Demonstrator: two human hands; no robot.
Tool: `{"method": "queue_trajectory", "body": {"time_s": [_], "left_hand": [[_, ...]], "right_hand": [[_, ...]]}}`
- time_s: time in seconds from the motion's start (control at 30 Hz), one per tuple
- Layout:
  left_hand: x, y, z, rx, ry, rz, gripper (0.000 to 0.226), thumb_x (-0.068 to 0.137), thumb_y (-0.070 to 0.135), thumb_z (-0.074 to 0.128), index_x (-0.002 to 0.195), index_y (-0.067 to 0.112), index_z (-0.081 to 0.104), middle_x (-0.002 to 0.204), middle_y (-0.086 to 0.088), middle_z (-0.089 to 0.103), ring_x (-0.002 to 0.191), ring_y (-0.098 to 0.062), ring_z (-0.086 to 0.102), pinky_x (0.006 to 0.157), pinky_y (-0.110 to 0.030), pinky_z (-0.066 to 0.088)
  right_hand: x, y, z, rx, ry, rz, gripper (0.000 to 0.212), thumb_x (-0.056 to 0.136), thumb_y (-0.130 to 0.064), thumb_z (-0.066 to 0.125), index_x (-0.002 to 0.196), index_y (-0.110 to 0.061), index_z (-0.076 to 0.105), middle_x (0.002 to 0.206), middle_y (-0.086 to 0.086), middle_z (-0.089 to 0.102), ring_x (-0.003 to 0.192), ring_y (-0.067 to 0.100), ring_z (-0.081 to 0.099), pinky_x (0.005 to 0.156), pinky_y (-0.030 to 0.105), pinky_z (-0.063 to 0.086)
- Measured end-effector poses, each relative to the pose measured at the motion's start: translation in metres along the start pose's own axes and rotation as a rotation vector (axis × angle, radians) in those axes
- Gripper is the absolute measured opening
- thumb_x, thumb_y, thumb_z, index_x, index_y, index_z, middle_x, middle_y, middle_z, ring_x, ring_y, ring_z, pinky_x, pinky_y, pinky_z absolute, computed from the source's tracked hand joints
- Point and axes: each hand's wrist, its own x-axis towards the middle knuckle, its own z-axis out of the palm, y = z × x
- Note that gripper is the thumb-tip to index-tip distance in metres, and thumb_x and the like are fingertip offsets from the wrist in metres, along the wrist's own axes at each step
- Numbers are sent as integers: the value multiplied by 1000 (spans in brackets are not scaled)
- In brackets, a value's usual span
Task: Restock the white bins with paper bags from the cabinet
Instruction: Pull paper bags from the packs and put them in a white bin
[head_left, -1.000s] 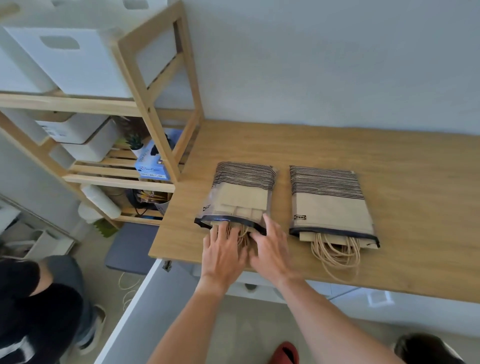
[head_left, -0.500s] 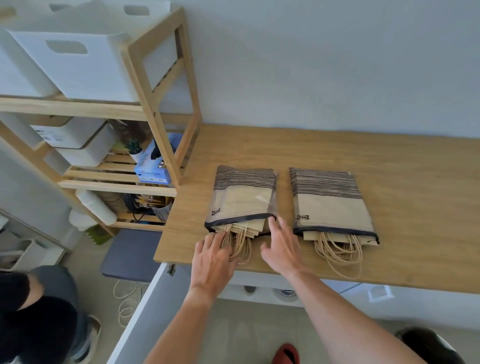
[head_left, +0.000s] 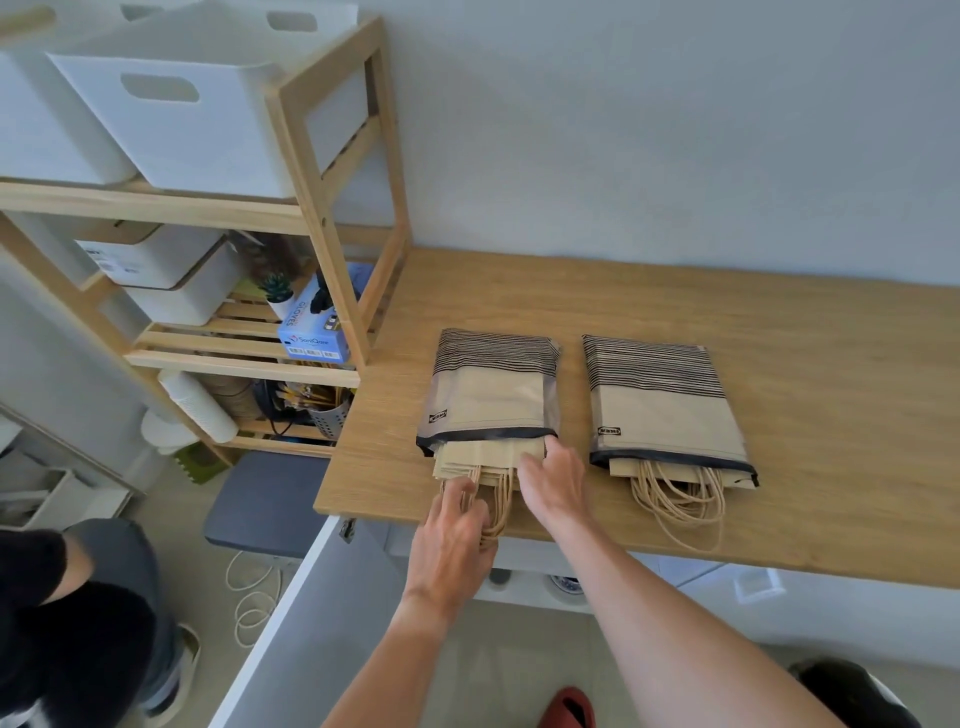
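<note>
— On the wooden counter (head_left: 675, 312), what do you see?
— Two clear packs of paper bags lie side by side. The left pack (head_left: 493, 389) is open at the near end, and its bags stick out.
— And the hands?
— The left hand (head_left: 454, 540) grips the twine handles (head_left: 498, 499) of these bags. The right hand (head_left: 556, 480) has straight fingers touching the pack's mouth. The right pack (head_left: 662, 410) lies apart, untouched.
— The white bins (head_left: 208, 119)?
— On the wooden shelf (head_left: 311, 156), to the left.

Left hand (head_left: 451, 545) fingers curled (gripping); right hand (head_left: 555, 480) extended, fingers straight, forearms bare.
</note>
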Motion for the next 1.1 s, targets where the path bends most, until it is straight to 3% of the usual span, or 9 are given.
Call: {"method": "queue_trajectory", "body": {"time_s": [0.07, 0.13, 0.2, 0.53, 0.63, 0.73, 0.8, 0.93, 1.1], "left_hand": [[-7, -3, 7, -44, -29, 0, 31, 59, 11, 86, 76, 9, 59, 114, -8, 52, 92, -28, 64, 51, -30, 58], [-13, -7, 10, -85, -41, 18, 27, 62, 8, 82, 77, 8, 60, 116, -6, 46, 96, -28, 61, 60, -32, 59], [-18, -10, 8, -123, -24, 51, 27, 61, 3, 80, 74, 9, 57, 113, -7, 46, 95, -28, 61, 68, -30, 59], [-16, -30, 4, -233, 48, 14, 29, 69, -7, 75, 79, 11, 56, 119, -6, 44, 105, -22, 58, 85, -18, 51], [-9, -28, 1, -252, 71, 8, 29, 66, -5, 78, 80, 11, 58, 115, -7, 46, 103, -23, 57, 86, -20, 51], [-14, -26, -2, -277, 83, 45, 30, 63, 6, 83, 79, 12, 57, 109, -6, 47, 95, -24, 55, 75, -31, 57], [-24, -26, -2, -329, 74, 69, 33, 65, 24, 84, 81, 14, 57, 110, -2, 43, 91, -20, 55, 75, -26, 55], [-47, -28, -8, -393, 12, 134, 54, 75, 64, 68, 101, 17, 58, 113, 3, 42, 94, -12, 52, 80, -21, 52], [-58, -31, -25, -496, 147, 101, 39, 92, 52, 45, 105, 17, 57, 101, 7, 49, 88, -4, 53, 71, -22, 47]], "right_hand": [[2, -4, 1, 86, -47, 78, 21, 90, -20, 52, 104, -5, 53, 107, 9, 55, 97, 30, 55, 78, 35, 45], [3, -8, 2, 146, -86, 151, 53, 92, -21, 57, 139, -4, 41, 130, 13, 49, 121, 33, 49, 89, 33, 38], [7, -9, 5, 183, -101, 193, 68, 90, -21, 63, 147, -3, 31, 145, 16, 42, 127, 32, 45, 95, 36, 37], [18, -20, 14, 349, -109, 253, 49, 86, -23, 74, 121, -7, 45, 114, 7, 49, 101, 22, 46, 87, 33, 39], [16, -23, 17, 354, -44, 250, 62, 83, -26, 76, 133, -5, 44, 132, 12, 52, 117, 29, 50, 96, 39, 42], [10, -19, 19, 397, -37, 256, 71, 83, -24, 77, 141, -4, 41, 140, 13, 50, 120, 28, 50, 100, 39, 41], [5, -15, 18, 426, -61, 251, 64, 82, -20, 76, 136, -5, 45, 137, 12, 53, 108, 23, 49, 94, 36, 41], [-13, -11, 19, 471, -98, 277, 76, 86, -17, 71, 148, -1, 31, 147, 15, 42, 126, 29, 44, 98, 40, 37], [-43, -7, 21, 426, -211, 336, 55, 77, -23, 72, 126, -3, 57, 129, 11, 60, 111, 26, 54, 89, 37, 41]]}}
